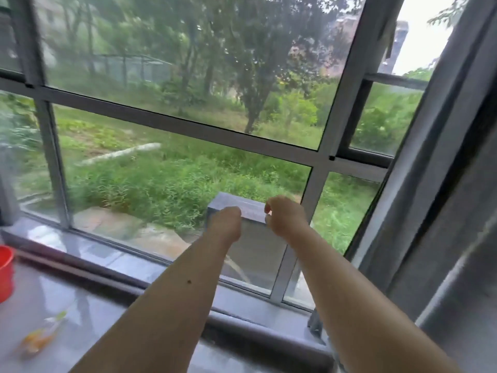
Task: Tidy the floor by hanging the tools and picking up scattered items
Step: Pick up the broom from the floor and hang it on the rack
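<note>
Left hand (pixel 225 222): forearm stretched forward from near centre, fingers curled down over the left end of a grey box-like object (pixel 236 207) standing against the window glass; grip appears closed on its top edge. Right hand (pixel 285 215): forearm extended from near right, fingers bent and drawn together at the object's right end; whether they pinch it cannot be told. Window frame (pixel 188 127): grey bars, greenery beyond. Sill (pixel 113 267): grey, glossy. Red container (pixel 6 273): far left edge, partly cut off. Orange-and-clear wrapper (pixel 40 336): near left, lying flat. Curtain (pixel 441 211): grey, right side.
</note>
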A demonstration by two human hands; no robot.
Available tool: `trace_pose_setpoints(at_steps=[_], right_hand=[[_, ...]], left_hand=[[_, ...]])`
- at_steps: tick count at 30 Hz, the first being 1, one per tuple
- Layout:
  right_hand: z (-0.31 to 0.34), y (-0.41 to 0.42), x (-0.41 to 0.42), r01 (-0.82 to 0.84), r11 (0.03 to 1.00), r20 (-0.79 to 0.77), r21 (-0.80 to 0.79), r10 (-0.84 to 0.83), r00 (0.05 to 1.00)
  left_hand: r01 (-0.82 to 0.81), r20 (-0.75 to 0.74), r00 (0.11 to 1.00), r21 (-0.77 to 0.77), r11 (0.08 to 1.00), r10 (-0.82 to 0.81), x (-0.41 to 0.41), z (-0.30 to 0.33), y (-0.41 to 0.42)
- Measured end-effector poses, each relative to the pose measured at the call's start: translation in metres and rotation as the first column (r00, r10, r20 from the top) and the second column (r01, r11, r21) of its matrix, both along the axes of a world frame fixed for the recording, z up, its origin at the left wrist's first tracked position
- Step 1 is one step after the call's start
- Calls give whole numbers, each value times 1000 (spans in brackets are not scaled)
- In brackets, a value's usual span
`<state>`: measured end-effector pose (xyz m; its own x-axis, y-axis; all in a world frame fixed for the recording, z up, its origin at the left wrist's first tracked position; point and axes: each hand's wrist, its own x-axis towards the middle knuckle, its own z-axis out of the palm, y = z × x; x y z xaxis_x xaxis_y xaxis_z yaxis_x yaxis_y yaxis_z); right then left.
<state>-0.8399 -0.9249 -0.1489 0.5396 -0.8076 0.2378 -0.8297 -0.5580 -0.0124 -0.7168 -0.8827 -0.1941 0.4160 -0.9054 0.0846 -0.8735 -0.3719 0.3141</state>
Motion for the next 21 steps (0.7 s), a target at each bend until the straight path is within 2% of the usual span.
trace_pose_setpoints(at_steps=[8, 15, 21], right_hand=[[-34, 64, 190, -297, 953, -17, 56, 298, 954], [-63, 122, 290, -479, 872, -42, 100, 485, 874], [-97, 160, 359, -629, 761, -52, 160, 642, 765]], left_hand=[[-341, 20, 940, 132, 931, 341, 182, -17, 118], [-518, -73, 845, 139, 844, 530, 254, -41, 195], [-632, -57, 757, 192, 751, 651, 296, -66, 245]])
